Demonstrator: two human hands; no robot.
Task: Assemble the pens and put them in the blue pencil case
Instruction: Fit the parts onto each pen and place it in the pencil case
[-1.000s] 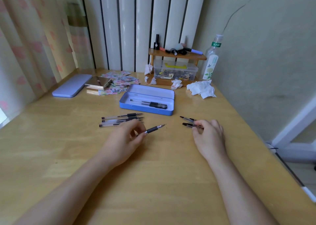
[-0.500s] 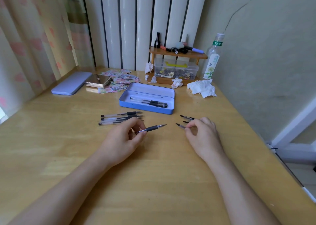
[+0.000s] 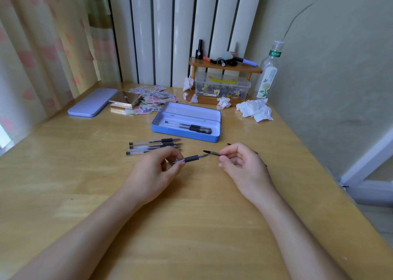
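My left hand (image 3: pixel 156 169) grips an uncapped pen (image 3: pixel 192 158) with a black grip, its tip pointing right. My right hand (image 3: pixel 242 162) pinches a pen cap (image 3: pixel 211 152) between thumb and forefinger, held just right of the pen's tip and nearly touching it. The open blue pencil case (image 3: pixel 161 128) lies beyond my hands with capped pens (image 3: pixel 191 127) inside. Three uncapped pens (image 3: pixel 153 145) lie side by side on the table behind my left hand. Another cap (image 3: pixel 229 144) peeks out behind my right hand.
The case's lid (image 3: pixel 93 105) lies at the far left beside a metallic box (image 3: pixel 125 101) and stickers. A wooden shelf (image 3: pixel 225 67) with a clear box, a bottle (image 3: pixel 269 73) and crumpled tissues (image 3: pixel 255 109) stand at the back right. The table edge runs along the right.
My right hand picked a cap off the table and brought it left, up to the pen tip. My left hand kept the pen nearly still.
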